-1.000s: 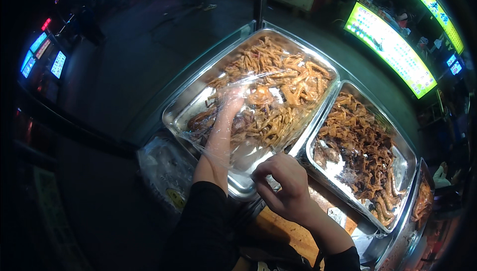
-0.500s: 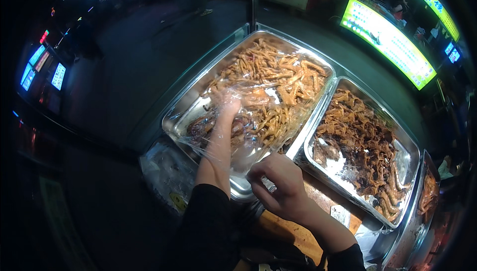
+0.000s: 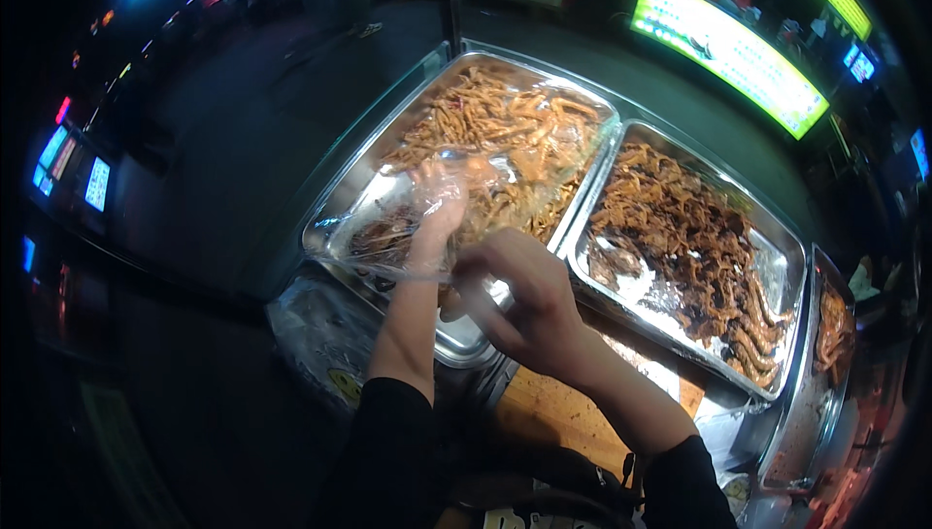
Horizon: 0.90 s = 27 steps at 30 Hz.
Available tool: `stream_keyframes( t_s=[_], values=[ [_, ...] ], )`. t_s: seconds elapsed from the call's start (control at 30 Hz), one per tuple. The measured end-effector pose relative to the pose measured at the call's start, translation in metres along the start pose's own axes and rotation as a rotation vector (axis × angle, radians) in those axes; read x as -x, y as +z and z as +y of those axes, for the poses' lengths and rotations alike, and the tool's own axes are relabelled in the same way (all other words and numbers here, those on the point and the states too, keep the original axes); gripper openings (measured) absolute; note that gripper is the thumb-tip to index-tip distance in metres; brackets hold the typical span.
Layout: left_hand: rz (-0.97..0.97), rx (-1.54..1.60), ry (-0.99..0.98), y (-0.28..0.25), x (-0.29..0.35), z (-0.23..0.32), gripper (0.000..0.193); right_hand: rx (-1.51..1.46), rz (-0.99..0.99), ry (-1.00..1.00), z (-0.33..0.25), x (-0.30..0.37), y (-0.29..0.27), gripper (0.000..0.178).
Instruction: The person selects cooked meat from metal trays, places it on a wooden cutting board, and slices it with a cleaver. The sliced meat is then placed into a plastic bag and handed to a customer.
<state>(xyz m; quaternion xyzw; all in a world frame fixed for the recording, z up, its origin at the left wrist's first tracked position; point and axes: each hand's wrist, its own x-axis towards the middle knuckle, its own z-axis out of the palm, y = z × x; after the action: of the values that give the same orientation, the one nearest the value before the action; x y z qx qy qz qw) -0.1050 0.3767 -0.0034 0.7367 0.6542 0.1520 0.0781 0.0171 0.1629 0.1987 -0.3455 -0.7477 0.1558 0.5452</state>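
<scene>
Spanning the middle of the scene, the left steel tray [image 3: 338,209] lies with its long axis from far right to near left. The right steel tray [image 3: 788,286] sits just beside it on the right, its long axis from far left to near right, and carries dark brown cooked pieces [image 3: 680,223]. A narrower metal tray [image 3: 784,471] stands at the far right of the row. A wooden board [image 3: 544,417] lies nearest the body, on the near side of both larger trays.

Clear plastic film [image 3: 386,259] extends over the near left part of the left steel tray, above tan cooked pieces [image 3: 476,107]. It covers the left hand [image 3: 437,187] and runs across the left forearm toward the right hand [image 3: 515,281].

Hand positions: the left hand is farther from the body, over the tray, fingers extended and partly spread beneath the film; no food is seen in its hold. The right hand is nearer the body and to the right, at the film's near side, fingers curled toward the thumb. Its fingertips are blurred; whether they grip the film cannot be told.
</scene>
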Motion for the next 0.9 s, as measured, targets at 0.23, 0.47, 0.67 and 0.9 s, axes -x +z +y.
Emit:
stream_keyframes(
  t_s=[0.23,0.47,0.67,0.9],
  values=[
    [-0.36,-0.134,0.327,-0.059,0.072,0.046,0.042,0.028,0.069,0.029,-0.011,0.005,-0.001,0.018],
    [-0.751,-0.23,0.473,-0.143,0.183,0.082,0.033,0.194,-0.156,0.009,-0.008,0.032,-0.021,0.011],
    [-0.812,0.03,0.423,-0.214,0.275,0.059,0.04,0.256,-0.494,0.233,0.015,0.099,-0.015,0.007],
    [-0.759,0.418,0.433,-0.229,0.309,0.012,0.047,0.291,-0.399,0.447,0.06,0.19,0.036,0.004]
  ],
)
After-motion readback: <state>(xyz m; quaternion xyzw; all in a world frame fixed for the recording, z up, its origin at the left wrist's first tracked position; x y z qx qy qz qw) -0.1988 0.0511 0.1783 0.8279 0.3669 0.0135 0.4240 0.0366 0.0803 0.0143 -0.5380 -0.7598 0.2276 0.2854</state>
